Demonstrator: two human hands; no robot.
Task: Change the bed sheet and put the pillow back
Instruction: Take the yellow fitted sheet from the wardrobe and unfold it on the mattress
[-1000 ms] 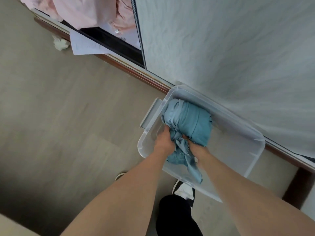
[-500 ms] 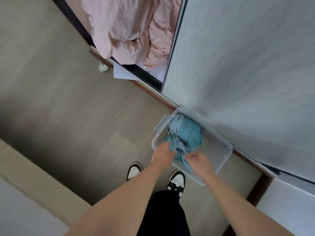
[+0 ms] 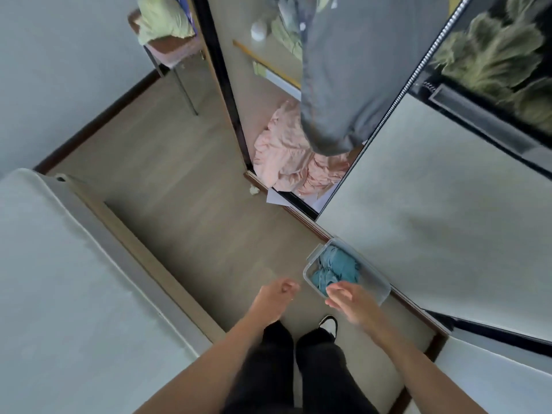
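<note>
A crumpled blue sheet (image 3: 336,268) lies inside a clear plastic bin (image 3: 378,283) on the floor against the white wardrobe door. My left hand (image 3: 276,294) hovers left of the bin with loosely curled fingers and holds nothing. My right hand (image 3: 348,295) hangs over the bin's near edge, fingers relaxed and apart from the sheet. The bare mattress (image 3: 59,279) on its grey bed frame fills the left side. No pillow shows on the bed.
A pink bundle of bedding (image 3: 289,156) lies in the open wardrobe, below a hanging grey garment (image 3: 352,70). A chair (image 3: 173,52) with green fabric stands at the far wall. Paper (image 3: 276,198) and a small white scrap lie on the floor strip between bed and wardrobe.
Both hands have let go of the blue sheet and lifted out of the bin. The view has risen and pulled back, now taking in the mattress and the open wardrobe.
</note>
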